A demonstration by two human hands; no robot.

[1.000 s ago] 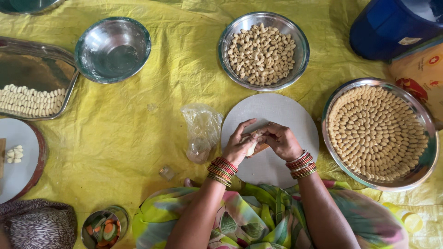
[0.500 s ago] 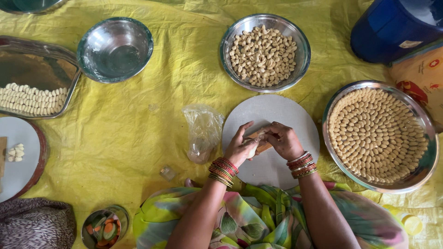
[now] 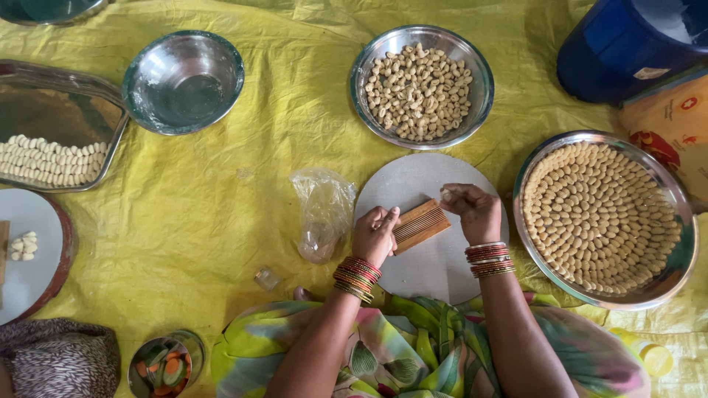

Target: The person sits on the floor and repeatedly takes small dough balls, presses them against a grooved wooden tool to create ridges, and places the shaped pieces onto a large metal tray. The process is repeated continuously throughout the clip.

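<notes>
The left hand (image 3: 375, 234) pins a ridged wooden comb (image 3: 419, 225) on the round grey board (image 3: 435, 265) at the yellow sheet's (image 3: 221, 221) near edge. The right hand (image 3: 476, 214) pinches a small dough piece (image 3: 445, 195). Press it firmly and roll down the ridges, keeping the comb steady.

We see a small ridged wooden comb (image 3: 419, 225), tan-brown with fine parallel grooves across its face, lying tilted on the round pale grey board (image 3: 442, 265); our left hand (image 3: 375, 234) grips its lower left end with the fingers curled over the edge. Our right hand (image 3: 476, 212) hovers just beside the comb's upper right corner, pinching a small pale dough piece (image 3: 445, 195) between thumb and fingertips, above the board.
</notes>
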